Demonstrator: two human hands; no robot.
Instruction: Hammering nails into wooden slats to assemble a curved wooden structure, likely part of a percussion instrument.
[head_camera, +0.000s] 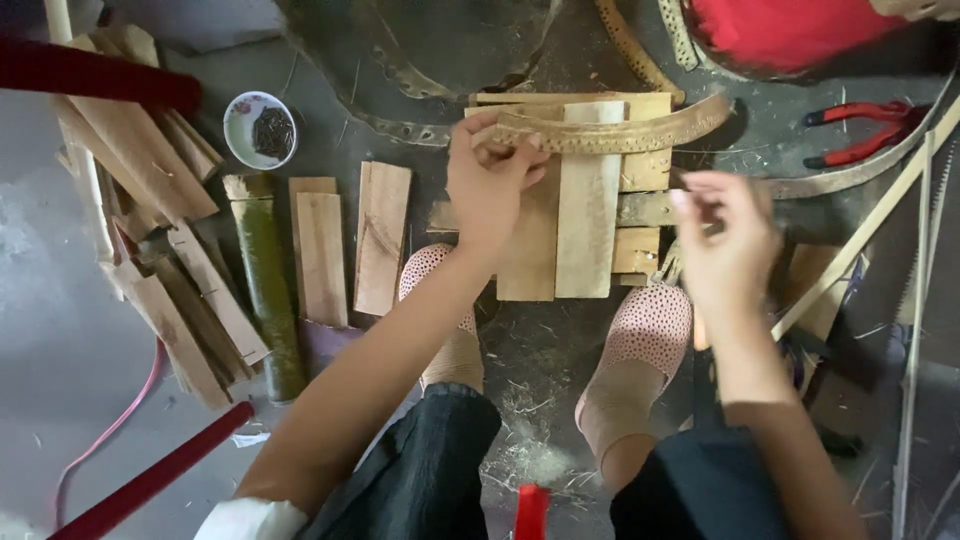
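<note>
1. Feet: two, in pink dotted slippers (648, 325), at lower centre of the frame, on the grey floor (60, 330).
2. Hands: two. Left hand (487, 185), centre frame, grasps the left end of the curved strip (640, 132) between fingers and thumb. Right hand (725, 240), right of centre, is blurred; its fingers are drawn together, but whether they pinch anything cannot be told.
3. Curved strip: one, tan, arched, with a row of small holes along it. It lies across the top of the wooden slats (588, 200), upper centre of the frame.
4. Wooden slats under the hands: several pale flat boards, stacked crosswise, the longest running vertically.
5. Loose boards (350, 240): three, flat, left of centre, beside one green bamboo section (266, 280).
6. Split wood pile (150, 200): many pieces, left edge.
7. Bowl (260, 128): one, white, round, upper left, holding small dark nails.
8. Pliers (860, 130): one pair, red handles, upper right.
</note>
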